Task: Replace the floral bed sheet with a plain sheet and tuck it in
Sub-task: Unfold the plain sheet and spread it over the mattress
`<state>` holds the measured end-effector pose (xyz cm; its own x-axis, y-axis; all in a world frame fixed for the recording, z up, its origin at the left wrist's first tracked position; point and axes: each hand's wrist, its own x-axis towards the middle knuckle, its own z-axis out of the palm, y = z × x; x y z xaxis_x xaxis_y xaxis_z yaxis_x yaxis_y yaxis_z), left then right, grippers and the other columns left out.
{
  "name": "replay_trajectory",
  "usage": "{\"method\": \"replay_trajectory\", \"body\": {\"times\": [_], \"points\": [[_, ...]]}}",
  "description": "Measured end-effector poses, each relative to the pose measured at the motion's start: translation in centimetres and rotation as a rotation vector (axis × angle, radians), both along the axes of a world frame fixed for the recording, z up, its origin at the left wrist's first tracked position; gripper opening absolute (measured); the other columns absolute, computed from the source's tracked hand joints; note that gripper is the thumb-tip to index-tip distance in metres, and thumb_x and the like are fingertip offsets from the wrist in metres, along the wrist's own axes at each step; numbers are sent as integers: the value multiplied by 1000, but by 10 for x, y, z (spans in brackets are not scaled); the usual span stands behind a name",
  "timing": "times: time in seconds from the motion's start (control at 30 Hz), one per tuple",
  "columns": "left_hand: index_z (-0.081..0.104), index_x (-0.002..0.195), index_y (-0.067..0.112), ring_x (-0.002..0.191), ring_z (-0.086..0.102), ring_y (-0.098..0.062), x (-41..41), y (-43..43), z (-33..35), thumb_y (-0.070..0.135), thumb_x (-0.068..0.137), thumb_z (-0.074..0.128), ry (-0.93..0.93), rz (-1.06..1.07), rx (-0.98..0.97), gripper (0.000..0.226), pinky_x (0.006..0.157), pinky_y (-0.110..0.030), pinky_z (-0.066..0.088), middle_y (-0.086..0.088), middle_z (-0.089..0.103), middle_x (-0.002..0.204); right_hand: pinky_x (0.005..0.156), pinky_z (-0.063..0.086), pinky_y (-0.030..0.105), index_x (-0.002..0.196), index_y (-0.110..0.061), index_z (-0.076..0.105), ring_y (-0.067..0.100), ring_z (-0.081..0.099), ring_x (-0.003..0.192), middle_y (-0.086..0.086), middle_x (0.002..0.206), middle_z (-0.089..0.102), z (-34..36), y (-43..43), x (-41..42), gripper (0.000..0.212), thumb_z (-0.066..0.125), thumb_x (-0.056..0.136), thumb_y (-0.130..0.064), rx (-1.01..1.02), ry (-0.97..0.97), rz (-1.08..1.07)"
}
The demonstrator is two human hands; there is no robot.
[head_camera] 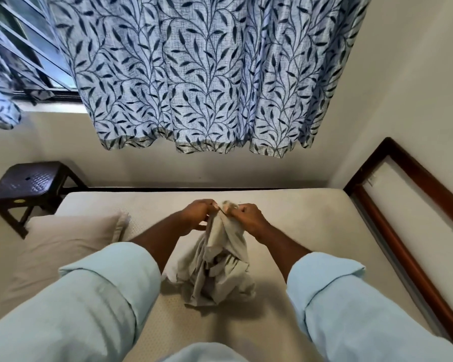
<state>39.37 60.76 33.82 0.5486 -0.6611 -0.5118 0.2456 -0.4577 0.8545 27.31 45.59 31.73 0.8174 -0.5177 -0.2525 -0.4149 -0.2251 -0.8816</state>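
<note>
At the left of the frame a dark stool stands beside the bed, and a pillow lies on the left part of the mattress, which is bare; no floral sheet is visible on it. At centre, the left hand pinches the top of a pale bunched sheet between curled fingers and thumb. Just beside it, the right hand holds the same gathered top in the same pinching grip. The two grips almost touch, and neither hand is nearer the cloth than the other. The sheet hangs from both grips, its long axis running from the hands down toward the lower centre of the frame, where the lower folds rest on the mattress. It is therefore below and between the grips, not yet spread. Judgement: the next step needs the grips to part left and right along the held edge, opening the bundle across the mattress. At the right, a dark wooden frame borders the bed.
</note>
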Motion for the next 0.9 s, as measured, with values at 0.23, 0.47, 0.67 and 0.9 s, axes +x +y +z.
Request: {"method": "replay_trajectory", "body": {"times": [0.23, 0.47, 0.67, 0.9], "points": [[62, 129, 4, 111, 64, -35, 3, 18, 16, 28, 100, 47, 354, 5, -46, 40, 99, -46, 52, -19, 66, 129, 68, 55, 25, 112, -17, 73, 17, 68, 96, 2, 109, 73, 3, 7, -3, 51, 90, 71, -41, 82, 160, 312], [64, 122, -1, 100, 68, -37, 7, 21, 36, 32, 100, 51, 365, 108, -151, 41, 94, -47, 52, -23, 71, 111, 92, 59, 44, 114, -10, 73, 25, 68, 100, 6, 109, 73, -12, 6, 9, 58, 93, 67, -38, -100, 235, 344], [66, 114, 0, 93, 69, -36, 23, 25, 54, 35, 99, 51, 391, 199, -237, 41, 91, -45, 52, -21, 72, 103, 82, 53, 32, 115, -16, 71, 19, 65, 101, 0, 110, 70, -12, 10, 5, 38, 75, 89, -44, 126, 48, 145], [63, 133, 11, 105, 65, -32, 59, 27, 61, 40, 94, 57, 240, 406, -222, 49, 98, -47, 53, -15, 67, 128, 69, 45, 31, 92, -15, 69, 22, 65, 86, 5, 89, 70, 31, 7, 39, 28, 66, 96, -42, -162, -255, -156]]}}
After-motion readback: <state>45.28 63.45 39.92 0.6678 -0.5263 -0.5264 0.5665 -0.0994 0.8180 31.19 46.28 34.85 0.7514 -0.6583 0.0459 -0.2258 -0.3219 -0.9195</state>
